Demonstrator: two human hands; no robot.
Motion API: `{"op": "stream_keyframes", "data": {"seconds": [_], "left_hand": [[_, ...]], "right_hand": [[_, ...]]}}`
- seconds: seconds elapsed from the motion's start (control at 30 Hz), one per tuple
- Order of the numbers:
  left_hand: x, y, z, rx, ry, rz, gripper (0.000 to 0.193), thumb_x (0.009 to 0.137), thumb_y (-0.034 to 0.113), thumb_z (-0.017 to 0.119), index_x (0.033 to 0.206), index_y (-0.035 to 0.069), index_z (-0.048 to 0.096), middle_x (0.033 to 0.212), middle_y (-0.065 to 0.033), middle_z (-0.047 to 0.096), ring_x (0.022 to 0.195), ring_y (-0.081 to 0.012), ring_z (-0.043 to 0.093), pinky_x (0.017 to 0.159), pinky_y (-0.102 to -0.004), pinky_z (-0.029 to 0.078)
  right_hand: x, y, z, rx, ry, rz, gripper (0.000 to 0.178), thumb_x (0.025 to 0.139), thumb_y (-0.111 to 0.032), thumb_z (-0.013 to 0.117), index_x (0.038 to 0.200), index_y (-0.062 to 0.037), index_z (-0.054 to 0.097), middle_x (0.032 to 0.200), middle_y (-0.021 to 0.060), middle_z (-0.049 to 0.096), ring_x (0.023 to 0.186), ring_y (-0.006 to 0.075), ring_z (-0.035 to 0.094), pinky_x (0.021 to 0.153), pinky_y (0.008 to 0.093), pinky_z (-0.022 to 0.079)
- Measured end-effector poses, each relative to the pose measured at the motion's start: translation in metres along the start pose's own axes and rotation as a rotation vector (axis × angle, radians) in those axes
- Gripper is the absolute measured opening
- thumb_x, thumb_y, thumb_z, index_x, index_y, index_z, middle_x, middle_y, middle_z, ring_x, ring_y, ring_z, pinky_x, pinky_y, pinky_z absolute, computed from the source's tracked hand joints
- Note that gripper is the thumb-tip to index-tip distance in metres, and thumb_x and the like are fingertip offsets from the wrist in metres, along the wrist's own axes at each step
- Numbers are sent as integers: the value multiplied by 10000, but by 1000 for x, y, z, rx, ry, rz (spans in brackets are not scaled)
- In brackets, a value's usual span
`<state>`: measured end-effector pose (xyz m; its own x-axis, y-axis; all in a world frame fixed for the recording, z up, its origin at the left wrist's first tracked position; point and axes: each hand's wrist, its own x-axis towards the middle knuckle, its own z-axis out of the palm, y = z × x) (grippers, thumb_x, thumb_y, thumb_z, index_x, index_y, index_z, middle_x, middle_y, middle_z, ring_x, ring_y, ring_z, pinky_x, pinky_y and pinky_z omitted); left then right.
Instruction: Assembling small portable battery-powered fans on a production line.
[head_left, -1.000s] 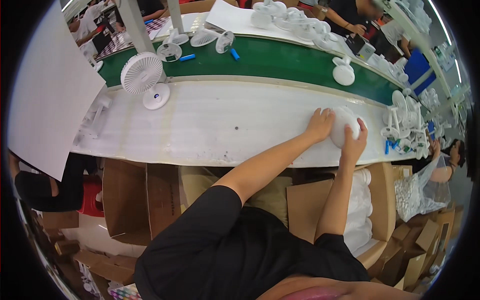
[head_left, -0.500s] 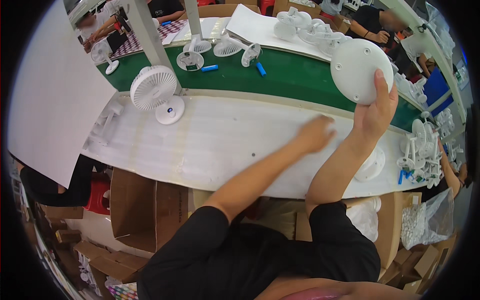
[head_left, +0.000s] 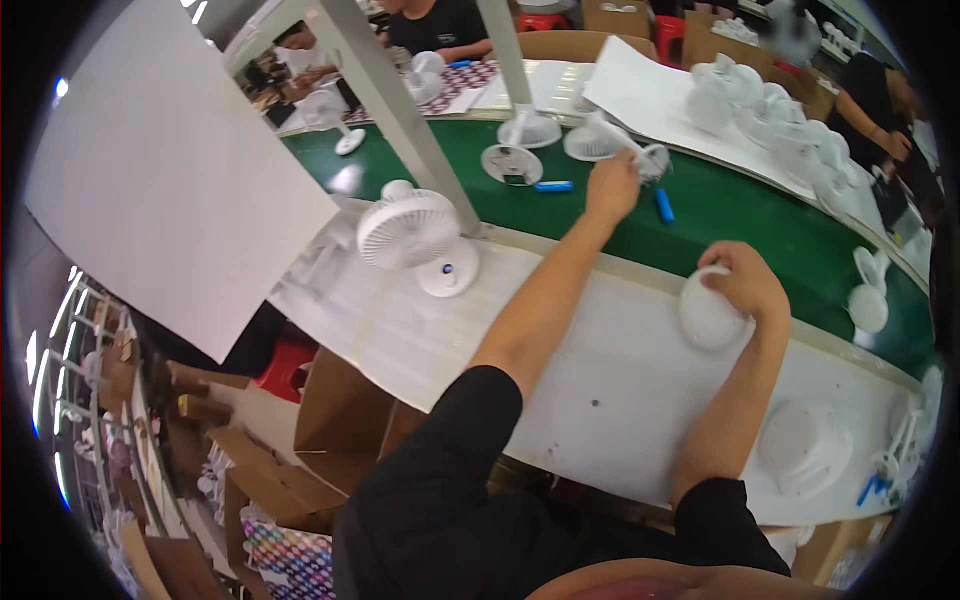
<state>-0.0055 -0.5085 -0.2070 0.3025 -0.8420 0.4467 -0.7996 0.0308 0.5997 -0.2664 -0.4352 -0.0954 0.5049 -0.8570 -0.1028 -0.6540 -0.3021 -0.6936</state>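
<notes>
My left hand (head_left: 614,187) reaches over the green belt, its fingers closed at the stem of a small white fan (head_left: 594,140) that lies on its side with its round base open. Just by that base is a blue battery cell (head_left: 665,206). My right hand (head_left: 750,281) grips the upper edge of a white round base plate (head_left: 708,315), low over the white bench. On the bench to the left stands another white fan (head_left: 408,228), upright on a round base. White round parts (head_left: 802,440) rest at the bench's right, beyond my right forearm.
A grey post (head_left: 395,105) rises between the bench and the green belt (head_left: 520,215). Another opened fan base (head_left: 512,165) and a blue cell (head_left: 553,187) lie on the belt. A large white sheet (head_left: 170,170) hangs at left. Cardboard boxes (head_left: 340,410) stand below the bench. Co-workers sit across.
The view has swung, moving the scene right and down. My left hand has gone from above the bench to the fan on the belt. My right hand has lowered the round base plate toward the bench.
</notes>
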Motion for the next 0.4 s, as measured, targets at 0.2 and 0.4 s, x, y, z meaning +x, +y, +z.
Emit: {"op": "stream_keyframes", "data": {"seconds": [0.2,0.4], "left_hand": [[-34,41,-103,-511,-40,-36,164,873,75,607,995,6,690,725,-76,669,641,-190,598,581,-298,457],[-68,69,-146,-867,-229,-246,150,874,54,620,991,9,701,700,-20,635,618,-65,504,563,-200,399]], "right_hand": [[6,13,7,-61,-69,180,108,748,-39,621,814,-20,705,765,67,644,671,179,563,651,281,487],[1,-23,-9,438,384,-105,297,853,-45,574,1139,-21,652,945,80,644,800,158,571,705,251,460]]}}
